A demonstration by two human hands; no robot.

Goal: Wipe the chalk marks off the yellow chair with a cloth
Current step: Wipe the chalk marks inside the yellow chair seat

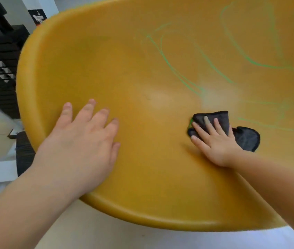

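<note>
- Head view: the yellow chair [124, 69] fills nearly the whole frame. Its moulded seat shell is a broad, shallow bowl with a thick rolled rim, standing over a pale floor [106, 232].
- The shell looks like hard, matte plastic with a faint grain. I judge it stiff, yet light enough to shift under a firm rub, so it wants bracing at the rim or seat pan.
- The left hand [81, 139] lies flat on the seat near the left rim, fingers spread and straight, gripping nothing; it seems to be steadying the chair.
- The right hand [212, 141] presses the cloth [246, 139] onto the seat with straight fingers laid over it, not bunched in a fist.
- The cloth is dark grey, soft and fleecy like microfibre, and rumpled into a pad. One lobe pokes out to the right of the hand. It should be limp and light, best driven under a flat palm.
- Green chalk marks [166, 58] loop in thin lines across the upper right of the shell, with fainter strokes just right of the cloth.
- A pale hazy patch [214, 97] sits just above the cloth, probably smeared chalk dust.
</note>
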